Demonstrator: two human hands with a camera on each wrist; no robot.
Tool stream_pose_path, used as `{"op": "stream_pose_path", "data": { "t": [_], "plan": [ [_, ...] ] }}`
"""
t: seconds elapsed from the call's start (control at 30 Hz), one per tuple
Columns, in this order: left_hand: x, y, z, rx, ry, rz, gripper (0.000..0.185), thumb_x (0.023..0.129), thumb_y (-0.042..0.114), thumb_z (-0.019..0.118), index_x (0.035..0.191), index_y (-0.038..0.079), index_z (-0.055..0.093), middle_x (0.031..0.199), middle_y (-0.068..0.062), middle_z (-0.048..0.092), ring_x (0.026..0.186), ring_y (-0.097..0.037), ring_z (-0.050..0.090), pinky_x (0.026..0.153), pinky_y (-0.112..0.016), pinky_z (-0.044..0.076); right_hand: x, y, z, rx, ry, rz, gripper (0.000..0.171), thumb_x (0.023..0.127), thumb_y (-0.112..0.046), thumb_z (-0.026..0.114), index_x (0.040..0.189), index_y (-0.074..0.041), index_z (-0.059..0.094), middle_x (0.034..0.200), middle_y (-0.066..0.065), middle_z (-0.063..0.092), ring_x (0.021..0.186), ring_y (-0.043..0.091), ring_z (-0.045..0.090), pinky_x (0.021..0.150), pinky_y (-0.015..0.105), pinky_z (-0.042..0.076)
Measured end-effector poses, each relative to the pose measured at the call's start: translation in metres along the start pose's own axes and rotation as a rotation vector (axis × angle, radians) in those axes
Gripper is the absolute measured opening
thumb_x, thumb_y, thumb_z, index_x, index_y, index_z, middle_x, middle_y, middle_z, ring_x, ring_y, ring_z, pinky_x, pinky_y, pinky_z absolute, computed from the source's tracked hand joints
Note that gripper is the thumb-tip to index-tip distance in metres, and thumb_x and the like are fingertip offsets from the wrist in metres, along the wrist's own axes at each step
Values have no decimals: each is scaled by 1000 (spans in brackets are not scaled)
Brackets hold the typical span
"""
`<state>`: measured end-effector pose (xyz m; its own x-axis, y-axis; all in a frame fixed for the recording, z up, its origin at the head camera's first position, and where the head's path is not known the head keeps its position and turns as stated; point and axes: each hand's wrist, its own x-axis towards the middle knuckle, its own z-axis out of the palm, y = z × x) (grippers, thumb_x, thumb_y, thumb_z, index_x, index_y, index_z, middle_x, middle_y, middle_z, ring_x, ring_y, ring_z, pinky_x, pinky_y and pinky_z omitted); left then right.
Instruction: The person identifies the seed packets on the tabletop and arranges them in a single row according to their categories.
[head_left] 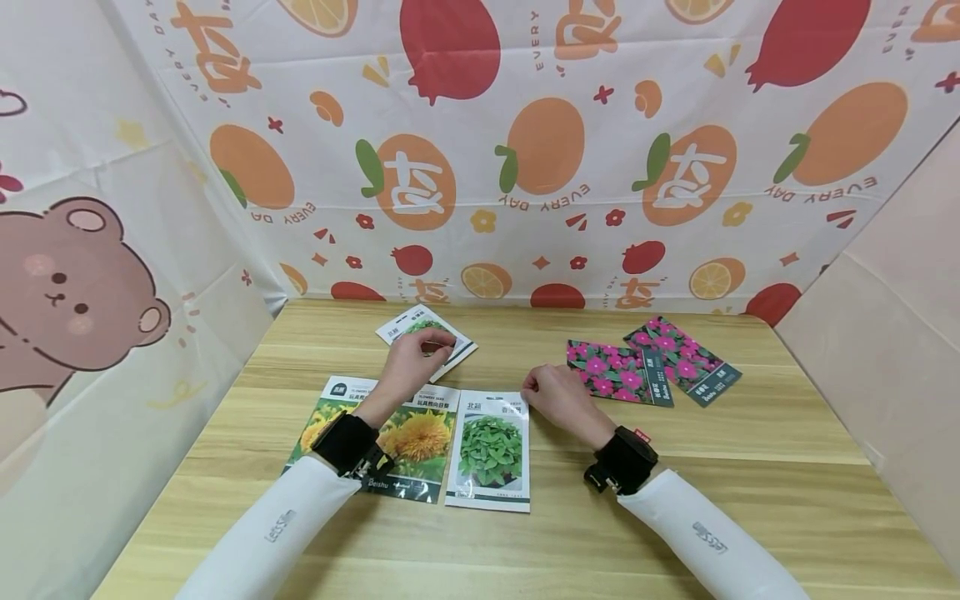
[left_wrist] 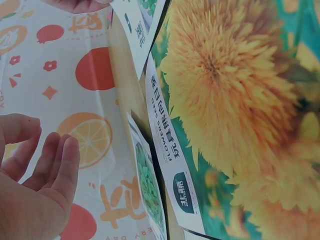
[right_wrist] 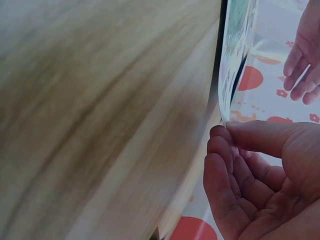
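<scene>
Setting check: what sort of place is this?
Probably an indoor recording booth: a pale wood-grain tabletop backed by a white, cloth-like sheet printed with orange and red fruit, and a black strap-on device on the person's right wrist.

From my remote seat I'd call this a makeshift booth (I can't tell in what building): a fruit-print cloth (head_left: 480,79) hangs behind the wood-grain worktop (head_left: 720,454), a bear-print cloth (head_left: 75,283) closes the left side, and a pale sheet (head_left: 896,333) the right.
</scene>
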<state>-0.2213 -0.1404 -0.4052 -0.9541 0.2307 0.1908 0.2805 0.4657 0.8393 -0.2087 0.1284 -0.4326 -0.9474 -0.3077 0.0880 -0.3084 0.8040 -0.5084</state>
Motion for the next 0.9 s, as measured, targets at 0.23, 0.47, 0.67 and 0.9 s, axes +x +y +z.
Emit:
{"op": "stream_pose_path", "data": {
  "t": [0.23,0.47,0.67,0.9],
  "plan": [
    [4,-5,-5,5,4,-55,22,107,15,60,127,10,68,128,-13,66,118,-24,61,100,-39,51,1,3,1,-29,14,-6,8,90,-6,76,82,-8,75,71,-2,66,56,10,51,53,24,40],
    [20,-16,-23,62,57,-84,24,107,13,58,127,4,68,127,-16,66,115,-31,61,97,-43,52,0,3,-7,-49,27,-3,7,90,-7,77,84,-7,75,73,-1,67,59,10,55,58,26,48],
    [40,-30,-40,168,99,-133,27,106,11,56,127,-1,67,125,-20,66,112,-34,63,93,-46,52,0,5,-14,-22,14,13,4,92,-7,76,90,-4,75,79,2,70,61,10,56,58,25,50],
    [54,-43,-53,318,73,-166,31,104,9,54,129,-5,65,127,-24,65,115,-39,61,98,-52,49,-1,6,-20,39,-3,53,4,95,-8,74,95,-3,74,76,1,66,59,13,53,53,25,44]
  ]
}}
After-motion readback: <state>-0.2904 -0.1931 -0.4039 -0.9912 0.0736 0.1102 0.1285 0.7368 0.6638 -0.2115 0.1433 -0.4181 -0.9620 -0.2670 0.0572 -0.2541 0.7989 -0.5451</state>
